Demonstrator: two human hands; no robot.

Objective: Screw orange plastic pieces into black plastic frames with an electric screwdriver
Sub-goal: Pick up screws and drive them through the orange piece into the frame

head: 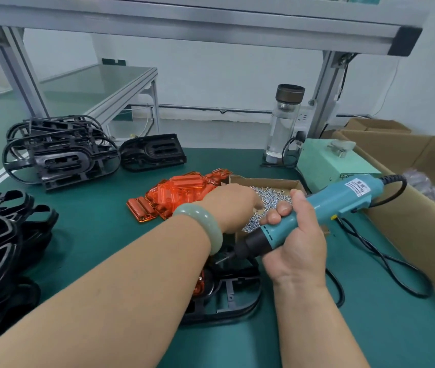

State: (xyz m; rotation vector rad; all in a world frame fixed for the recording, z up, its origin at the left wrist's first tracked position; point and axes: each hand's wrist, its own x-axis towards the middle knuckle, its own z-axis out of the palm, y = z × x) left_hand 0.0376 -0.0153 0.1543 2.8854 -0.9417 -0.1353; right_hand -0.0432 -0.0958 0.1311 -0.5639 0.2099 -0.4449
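1. Screws sat boxed close by for picking. Our left hand lay among them, and we could not tell whether it held one.
2. Our right hand gripped the electric screwdriver, bit poised over the black frame on the worktop.

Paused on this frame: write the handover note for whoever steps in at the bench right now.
The left hand reaches into the cardboard tray of screws; whether it pinches one is hidden.
The right hand grips the electric screwdriver, bit pointing towards the black frame in front.
Done: an orange piece sits in that frame, mostly hidden by the left arm.
Spare orange pieces are piled mid-table; frame stacks stand at left.
Left: fetch a screw, drive it. Screws already in cannot be seen.
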